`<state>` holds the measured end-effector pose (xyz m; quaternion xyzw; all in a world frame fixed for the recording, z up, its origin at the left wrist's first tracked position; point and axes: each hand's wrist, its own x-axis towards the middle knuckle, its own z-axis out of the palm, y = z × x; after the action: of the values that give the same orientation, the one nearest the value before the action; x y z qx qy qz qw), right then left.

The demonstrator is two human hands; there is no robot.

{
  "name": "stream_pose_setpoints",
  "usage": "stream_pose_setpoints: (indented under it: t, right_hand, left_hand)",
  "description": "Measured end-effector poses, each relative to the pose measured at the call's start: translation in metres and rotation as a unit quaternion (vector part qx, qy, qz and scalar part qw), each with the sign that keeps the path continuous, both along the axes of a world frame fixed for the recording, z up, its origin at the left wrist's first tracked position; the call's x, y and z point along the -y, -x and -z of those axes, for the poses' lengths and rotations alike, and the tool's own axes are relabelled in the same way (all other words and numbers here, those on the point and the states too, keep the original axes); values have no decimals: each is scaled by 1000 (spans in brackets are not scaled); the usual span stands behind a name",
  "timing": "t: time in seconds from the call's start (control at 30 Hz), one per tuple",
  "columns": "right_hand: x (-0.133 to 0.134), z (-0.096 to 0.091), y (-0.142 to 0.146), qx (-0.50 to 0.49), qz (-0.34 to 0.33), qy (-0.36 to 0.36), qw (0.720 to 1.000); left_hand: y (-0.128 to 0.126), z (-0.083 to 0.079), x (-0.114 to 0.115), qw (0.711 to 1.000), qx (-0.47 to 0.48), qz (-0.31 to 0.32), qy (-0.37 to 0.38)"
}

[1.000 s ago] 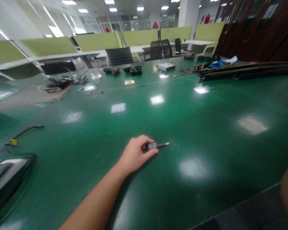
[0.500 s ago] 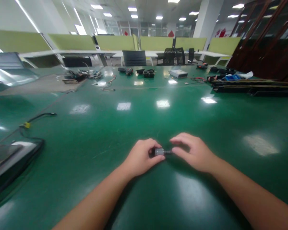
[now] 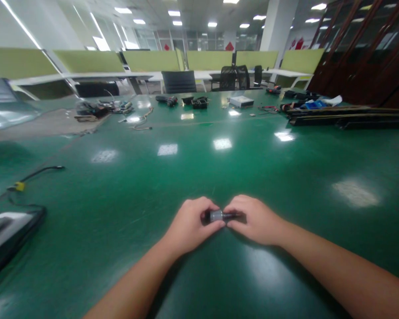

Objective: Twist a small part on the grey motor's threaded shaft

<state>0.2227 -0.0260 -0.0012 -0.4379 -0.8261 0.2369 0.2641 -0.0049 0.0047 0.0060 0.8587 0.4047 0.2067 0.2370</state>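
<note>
A small cylindrical part with a silver-grey body, a dark left end and a thin dark stem on the right lies low over the green table, close to its surface. My left hand curls around the grey body, fingers on the far side and thumb on the near side. From the right, my right hand has its fingers and thumb closed in around the dark stem. The fingertips of both hands nearly meet. The part's outer ends are partly hidden inside the hands, so its exact kind does not show.
At the left edge stands a black-and-white device, with a black cable bearing a yellow tag. Along the far side lie a white box, black parts, tangled wires and long dark strips on the right.
My right hand has moved left and closed in around the dark stem, where before its fingers were apart at the stem's tip. My left hand keeps its hold. The view has shifted slightly.
</note>
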Motion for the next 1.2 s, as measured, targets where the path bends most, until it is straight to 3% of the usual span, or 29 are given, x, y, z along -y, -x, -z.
stream_pose_setpoints:
  t: [0.73, 1.2]
  right_hand:
    - [-5, 8, 2, -28, 10, 13, 999]
    - [-4, 2, -6, -17, 6, 11, 1000]
  left_hand:
    - [-3, -3, 4, 1000, -12, -20, 3]
    - [-5, -1, 4, 1000, -18, -17, -3]
